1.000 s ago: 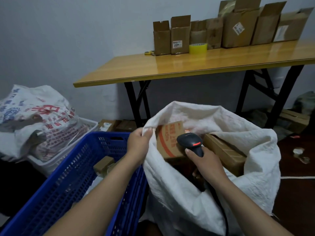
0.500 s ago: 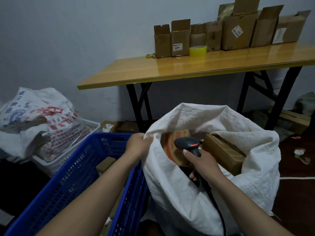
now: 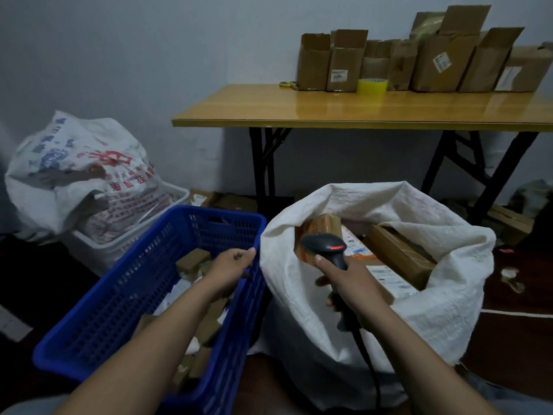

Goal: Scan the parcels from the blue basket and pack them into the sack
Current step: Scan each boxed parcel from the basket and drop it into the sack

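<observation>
Parcels [image 3: 193, 259] are left in the blue basket [image 3: 125, 298], others packed in the sack [image 3: 443, 295]. The scanner [image 3: 324, 245] is gripped by the right hand [image 3: 347, 283] (fingers wrapped round its handle); the left hand [image 3: 229, 265], loosely curled and empty, is held over the basket. Next, a parcel probably needs lifting, label outward.

You are working bare-armed: your left hand [image 3: 232, 263] and right hand [image 3: 344, 283] are showing short, plain nails, and both forearms [image 3: 167, 333] are staying uncovered as far as they show. Grey-blue cloth [image 3: 484, 387] is peeking out beside your right arm.
</observation>
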